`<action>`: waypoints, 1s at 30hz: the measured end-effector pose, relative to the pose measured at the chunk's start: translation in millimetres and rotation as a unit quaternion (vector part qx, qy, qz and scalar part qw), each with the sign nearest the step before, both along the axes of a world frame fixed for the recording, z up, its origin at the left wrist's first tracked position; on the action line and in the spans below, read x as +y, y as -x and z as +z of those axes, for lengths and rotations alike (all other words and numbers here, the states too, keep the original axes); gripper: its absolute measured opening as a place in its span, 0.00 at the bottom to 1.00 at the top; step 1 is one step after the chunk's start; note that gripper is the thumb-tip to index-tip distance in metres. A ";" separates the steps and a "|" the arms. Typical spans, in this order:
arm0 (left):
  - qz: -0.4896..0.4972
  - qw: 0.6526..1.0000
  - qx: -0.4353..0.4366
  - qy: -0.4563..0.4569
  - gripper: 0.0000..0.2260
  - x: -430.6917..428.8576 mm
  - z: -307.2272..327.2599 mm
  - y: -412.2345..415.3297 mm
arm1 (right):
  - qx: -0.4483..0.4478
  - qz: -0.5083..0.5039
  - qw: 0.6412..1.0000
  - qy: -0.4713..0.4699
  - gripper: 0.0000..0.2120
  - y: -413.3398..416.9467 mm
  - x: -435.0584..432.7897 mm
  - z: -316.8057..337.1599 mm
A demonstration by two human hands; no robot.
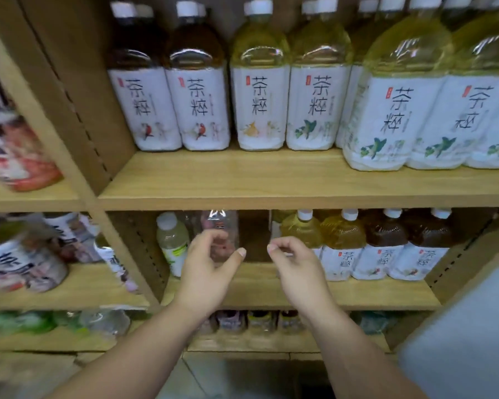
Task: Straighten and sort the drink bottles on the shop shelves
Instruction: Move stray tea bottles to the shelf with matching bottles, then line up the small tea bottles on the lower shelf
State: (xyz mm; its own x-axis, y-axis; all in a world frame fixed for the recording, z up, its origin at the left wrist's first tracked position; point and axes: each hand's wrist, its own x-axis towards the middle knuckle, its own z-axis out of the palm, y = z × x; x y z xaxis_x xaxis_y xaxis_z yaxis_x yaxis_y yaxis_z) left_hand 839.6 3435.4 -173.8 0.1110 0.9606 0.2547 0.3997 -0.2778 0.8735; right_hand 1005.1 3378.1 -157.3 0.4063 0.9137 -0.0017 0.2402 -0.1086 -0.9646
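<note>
Large tea bottles with white labels line the upper shelf: two dark ones at the left, yellow-green ones to their right. On the middle shelf a row of smaller yellow and brown tea bottles stands at the right. A pale white-capped bottle and a clear pinkish bottle stand at the left. My left hand hovers in front of the pinkish bottle with curled, parted fingers, holding nothing. My right hand is beside it, fingers loosely curled, empty. A gap lies between the two groups.
A wooden divider separates this bay from the left bay, where blurred packaged drinks lie. The bottom shelf holds small bottles. A grey surface rises at the lower right.
</note>
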 end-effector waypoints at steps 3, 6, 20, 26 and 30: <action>0.057 0.997 0.008 -0.049 0.11 -16.2 19.2 44.3 | -0.045 0.061 0.996 -0.043 0.03 39.0 6.4 14.4; 0.120 0.988 -0.016 -0.098 0.09 -25.1 38.0 92.4 | -0.073 0.110 0.985 -0.111 0.02 83.5 10.7 34.6; 0.169 0.965 -0.099 -0.174 0.12 24.6 129.0 259.9 | -0.130 0.182 0.933 -0.283 0.06 254.0 45.4 120.9; 0.031 0.985 -0.080 -0.149 0.19 89.4 155.7 298.4 | -0.180 0.126 0.937 -0.272 0.21 305.1 84.8 136.1; -0.015 0.985 -0.069 -0.161 0.23 123.7 153.9 306.3 | -0.116 0.094 0.965 -0.216 0.27 324.8 116.8 138.4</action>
